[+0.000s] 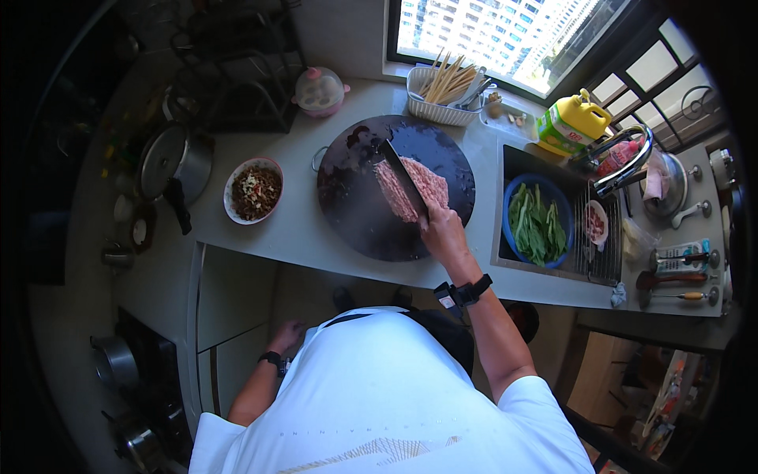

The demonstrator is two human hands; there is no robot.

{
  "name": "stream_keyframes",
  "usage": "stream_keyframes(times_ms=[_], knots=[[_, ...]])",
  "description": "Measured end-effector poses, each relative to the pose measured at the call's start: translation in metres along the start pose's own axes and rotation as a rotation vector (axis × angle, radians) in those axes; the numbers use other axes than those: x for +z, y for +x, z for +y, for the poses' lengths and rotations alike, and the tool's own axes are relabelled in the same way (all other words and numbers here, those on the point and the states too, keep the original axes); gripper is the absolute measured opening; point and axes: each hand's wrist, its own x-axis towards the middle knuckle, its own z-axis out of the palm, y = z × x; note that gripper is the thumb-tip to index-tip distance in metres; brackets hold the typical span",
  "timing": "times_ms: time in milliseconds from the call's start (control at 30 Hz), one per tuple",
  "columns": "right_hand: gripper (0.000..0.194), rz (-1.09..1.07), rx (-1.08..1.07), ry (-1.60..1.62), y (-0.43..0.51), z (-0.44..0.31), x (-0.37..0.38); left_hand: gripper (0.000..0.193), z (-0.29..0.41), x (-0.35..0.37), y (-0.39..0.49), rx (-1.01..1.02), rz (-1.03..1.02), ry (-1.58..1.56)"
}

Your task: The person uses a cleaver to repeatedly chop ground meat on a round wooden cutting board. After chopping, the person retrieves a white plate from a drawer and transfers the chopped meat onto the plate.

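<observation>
My right hand (443, 234) grips a cleaver (405, 180) by its handle. The blade, seen nearly edge-on, lies across a flattened mound of minced meat (431, 178), with meat on both sides of it. The meat rests on a round dark chopping board (349, 207) whose surface looks wet in parts. My left hand (288, 335) hangs low beside my body, away from the counter, and appears to hold nothing; its fingers are too dim to make out. A bowl of chopped brown and pale food (256, 191) stands left of the board.
A sink at the right holds a blue basin (571, 222) of leafy greens (536, 222). Behind the board are a white basket (441, 112) of chopsticks and a yellow jug (573, 122). At the left stand a pressure cooker (172, 160) and a pink-based egg cooker (320, 92).
</observation>
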Motion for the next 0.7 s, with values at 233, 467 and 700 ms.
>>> stream_keyframes(times_ms=[233, 467, 700], knots=[[0.017, -0.060, 0.040, -0.037, 0.002, 0.010, -0.006, 0.033, -0.003, -0.001, -0.003, 0.030, -0.029, 0.042], [0.015, -0.046, 0.092, -0.037, 0.005, 0.020, -0.008, 0.031, 0.010, -0.003, -0.009, -0.004, -0.033, 0.037], [0.014, -0.074, 0.071, -0.089, 0.013, 0.029, -0.016, 0.031, 0.015, -0.002, -0.012, -0.012, -0.033, 0.055]])
